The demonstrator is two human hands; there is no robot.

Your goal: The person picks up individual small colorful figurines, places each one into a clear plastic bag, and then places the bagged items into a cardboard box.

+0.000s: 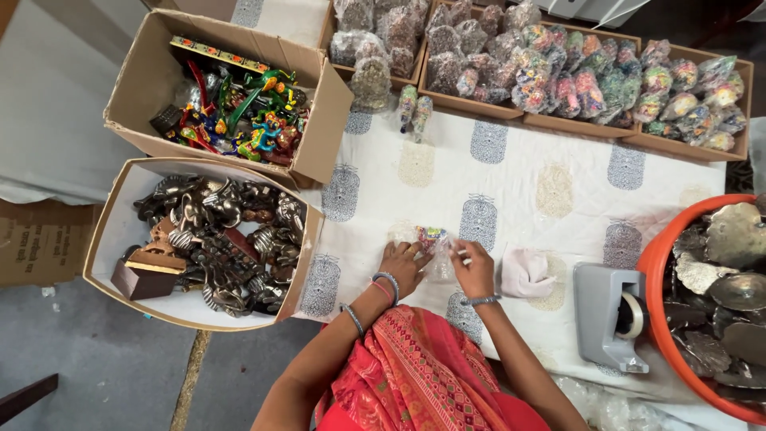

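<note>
Clear plastic pouch (435, 242) with small multicoloured pieces inside lies on the printed white cloth (519, 172), directly in front of me, between my two hands. My left hand (401, 266) rests on its near-left edge with fingers curled down, pinning it; my right hand (472, 267) pinches the pouch's right side, thumb and fingers closed on the film. I judge the step in hand to be closing or sealing the filled pouch. The next move calls for keeping the film held flat and the mouth folded tight while one hand frees itself; the grey tape dispenser (610, 315) stands near, to my right, beside the orange tub (656, 263) of dark metal pieces. The pouch mouth is hidden under my fingers, and its contents are too small to identify. The tub is cut off at the frame's right edge. Filled packets crowd the cardboard boxes (678, 140) across the cloth.
</note>
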